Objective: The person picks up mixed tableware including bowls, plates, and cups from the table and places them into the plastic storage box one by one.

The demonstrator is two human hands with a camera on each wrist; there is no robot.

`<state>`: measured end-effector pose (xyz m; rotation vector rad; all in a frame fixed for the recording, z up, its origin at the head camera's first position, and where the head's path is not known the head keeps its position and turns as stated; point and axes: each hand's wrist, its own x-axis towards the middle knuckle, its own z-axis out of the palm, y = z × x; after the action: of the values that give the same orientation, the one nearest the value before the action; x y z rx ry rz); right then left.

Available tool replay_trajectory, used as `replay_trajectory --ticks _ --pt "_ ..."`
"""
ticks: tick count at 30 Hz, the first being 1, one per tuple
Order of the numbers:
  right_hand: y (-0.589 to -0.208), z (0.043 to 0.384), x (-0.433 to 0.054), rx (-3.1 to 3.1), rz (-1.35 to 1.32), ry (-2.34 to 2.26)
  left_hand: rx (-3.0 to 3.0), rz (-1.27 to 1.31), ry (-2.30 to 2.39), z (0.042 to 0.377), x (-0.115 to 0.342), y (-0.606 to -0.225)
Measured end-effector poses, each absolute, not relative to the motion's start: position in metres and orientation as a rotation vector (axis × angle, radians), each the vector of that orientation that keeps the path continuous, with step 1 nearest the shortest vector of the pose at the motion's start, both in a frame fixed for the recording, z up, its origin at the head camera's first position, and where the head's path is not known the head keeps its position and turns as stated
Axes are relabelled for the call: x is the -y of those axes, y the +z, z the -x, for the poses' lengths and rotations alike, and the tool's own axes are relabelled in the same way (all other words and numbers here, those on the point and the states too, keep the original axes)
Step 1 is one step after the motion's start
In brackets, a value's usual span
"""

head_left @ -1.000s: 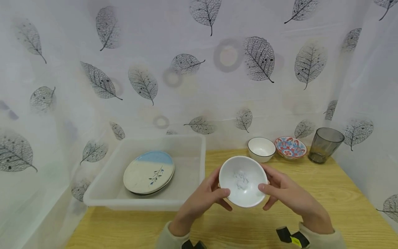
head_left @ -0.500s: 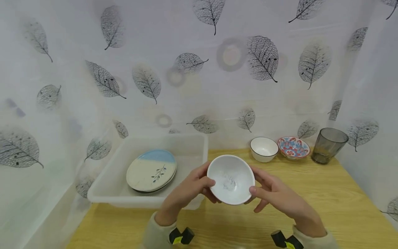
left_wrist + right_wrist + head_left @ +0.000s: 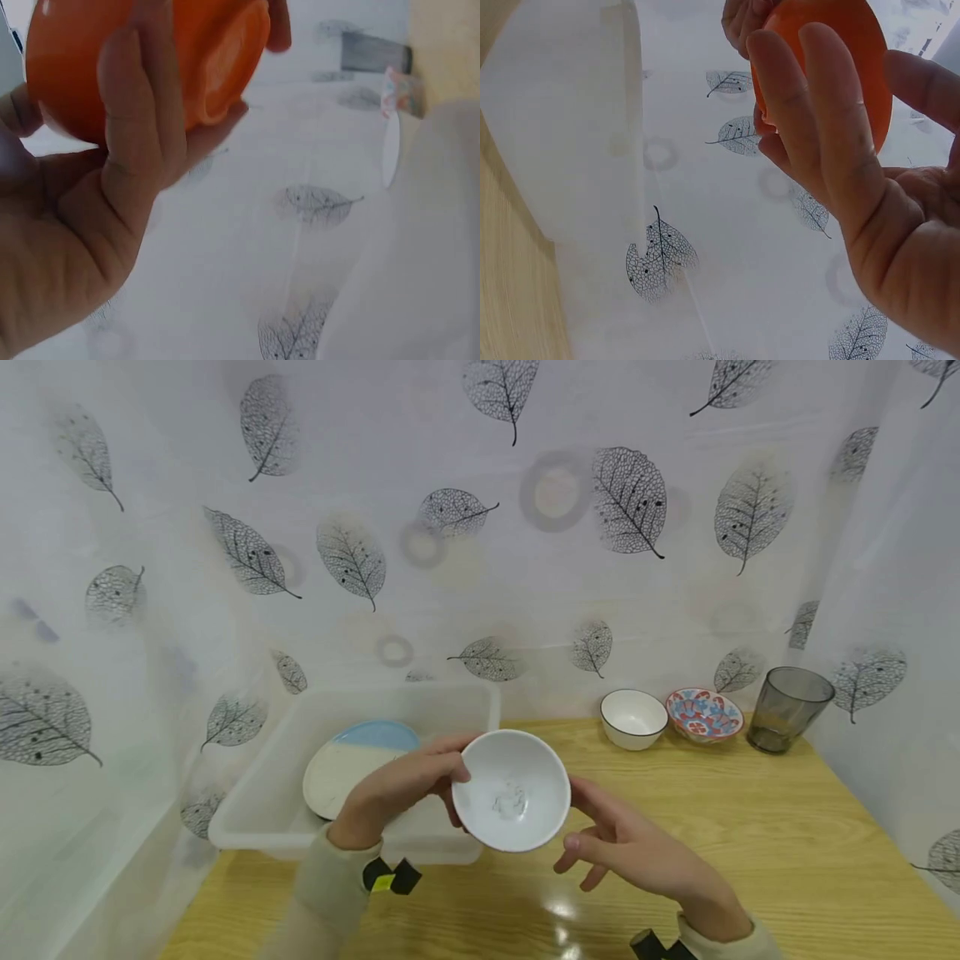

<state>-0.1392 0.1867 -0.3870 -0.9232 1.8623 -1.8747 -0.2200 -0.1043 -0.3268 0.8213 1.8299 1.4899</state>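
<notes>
My left hand [image 3: 401, 785] holds a bowl [image 3: 517, 768], white inside and orange outside, with the thumb over its rim and the fingers behind. In the left wrist view those fingers spread under the orange outer wall [image 3: 71, 60]. The bowl is raised and tilted so its inside faces me; greyish-white marks show at its bottom. To its right is my right hand [image 3: 637, 847], thumb apart from the rim and fingertips right at the bowl's side. From the right wrist, that hand's fingers [image 3: 840, 112] look extended in front of the orange bowl.
A translucent white bin [image 3: 262, 839] stands at left, holding stacked plates [image 3: 337, 777] partly hidden by my left hand. Along the back right are a white bowl [image 3: 633, 718] with a dark rim, a patterned red-and-blue bowl [image 3: 705, 714] and a grey glass [image 3: 787, 710].
The bowl has moved left towards the bin with my left hand. My right hand, whose thumb was on the rim, has loosened from the bowl and trails on its right.
</notes>
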Motion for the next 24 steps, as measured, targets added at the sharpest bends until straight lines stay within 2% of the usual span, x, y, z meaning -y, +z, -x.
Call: replay_trajectory --ticks 12,24 --pt "-0.395 0.132 -0.163 -1.998 0.991 -1.628 -1.843 -0.95 1.491 0.277 0.115 -0.332" --pt "-0.417 0.15 -0.129 -2.0 0.675 -1.784 -1.825 -0.844 1.708 0.317 0.141 -0.362"
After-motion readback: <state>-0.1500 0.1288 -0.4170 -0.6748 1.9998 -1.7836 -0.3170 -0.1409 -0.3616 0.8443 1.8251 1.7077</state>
